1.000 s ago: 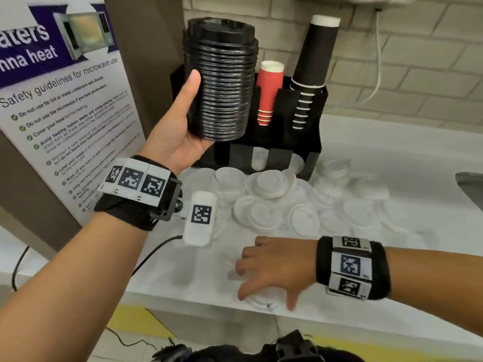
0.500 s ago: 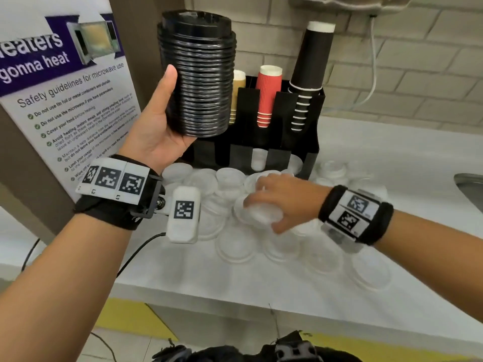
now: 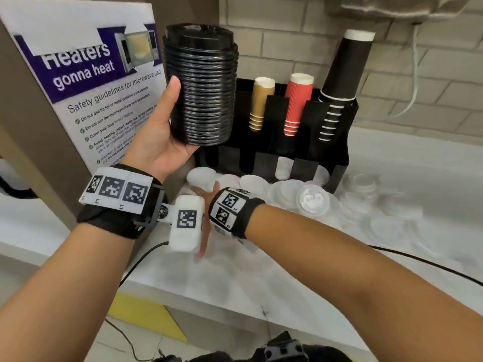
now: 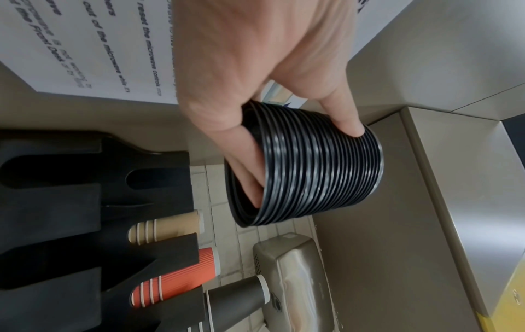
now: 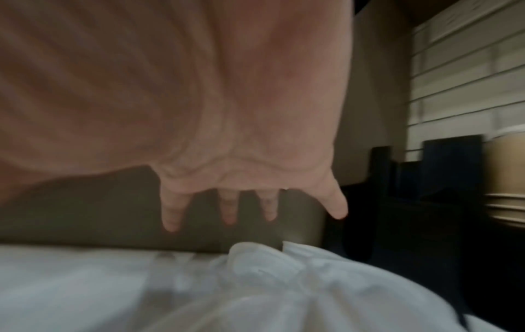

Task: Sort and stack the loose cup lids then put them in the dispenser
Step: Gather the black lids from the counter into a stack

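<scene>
A tall stack of black lids (image 3: 201, 87) is held upright in front of the poster by my left hand (image 3: 167, 126), thumb on its side. In the left wrist view the fingers (image 4: 250, 179) curl into the stack's (image 4: 318, 170) hollow underside. The black dispenser (image 3: 277, 155) stands behind on the counter. Loose white and clear lids (image 3: 313, 202) lie scattered in front of it. My right hand (image 3: 206, 231) is mostly hidden under the left wrist camera. The right wrist view shows this right hand (image 5: 250, 209) with fingers spread, holding nothing, just above white lids (image 5: 270, 269).
The dispenser holds stacks of tan cups (image 3: 261, 105), red cups (image 3: 296, 103) and tall black cups (image 3: 342, 82). A microwave safety poster (image 3: 86, 82) stands at the left. A black cable (image 3: 418, 262) crosses the white counter (image 3: 235, 278) on the right.
My right hand went from the counter's front edge up to the lids, then swung left under my left wrist and now has its fingers spread. The left hand still holds the black stack.
</scene>
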Demonstrator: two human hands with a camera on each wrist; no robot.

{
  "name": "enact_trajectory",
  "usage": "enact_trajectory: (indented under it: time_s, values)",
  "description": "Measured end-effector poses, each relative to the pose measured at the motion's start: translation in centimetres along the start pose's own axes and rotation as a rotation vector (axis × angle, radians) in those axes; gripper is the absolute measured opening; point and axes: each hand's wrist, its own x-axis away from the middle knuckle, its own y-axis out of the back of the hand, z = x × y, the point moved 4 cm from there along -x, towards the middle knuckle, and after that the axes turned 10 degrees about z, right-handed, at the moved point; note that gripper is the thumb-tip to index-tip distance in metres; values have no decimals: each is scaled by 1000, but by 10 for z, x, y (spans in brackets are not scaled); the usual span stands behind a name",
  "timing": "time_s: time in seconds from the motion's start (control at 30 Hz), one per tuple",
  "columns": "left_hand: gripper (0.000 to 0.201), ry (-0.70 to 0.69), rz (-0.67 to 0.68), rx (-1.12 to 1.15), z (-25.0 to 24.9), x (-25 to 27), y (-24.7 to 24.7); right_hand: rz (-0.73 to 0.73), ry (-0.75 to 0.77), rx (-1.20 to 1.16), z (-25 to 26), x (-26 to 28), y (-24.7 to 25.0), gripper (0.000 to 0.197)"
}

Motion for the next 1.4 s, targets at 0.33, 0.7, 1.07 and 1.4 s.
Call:
enact_trajectory:
  time_s: [0.33, 0.7, 1.07, 1.4]
  values:
    - [70, 0, -76, 6, 7, 5, 13, 118, 82, 346, -33, -37, -31, 142]
    - [67, 11, -156, -23, 29, 14, 20, -214, 185, -611, -76, 85, 41, 94]
    - [72, 53, -297, -523, 31, 21, 23, -369, 694, -1946, -62, 95, 47, 72]
    - [105, -82, -132, -1315, -1, 36, 18, -304, 651, -1998, -50, 82, 34, 76]
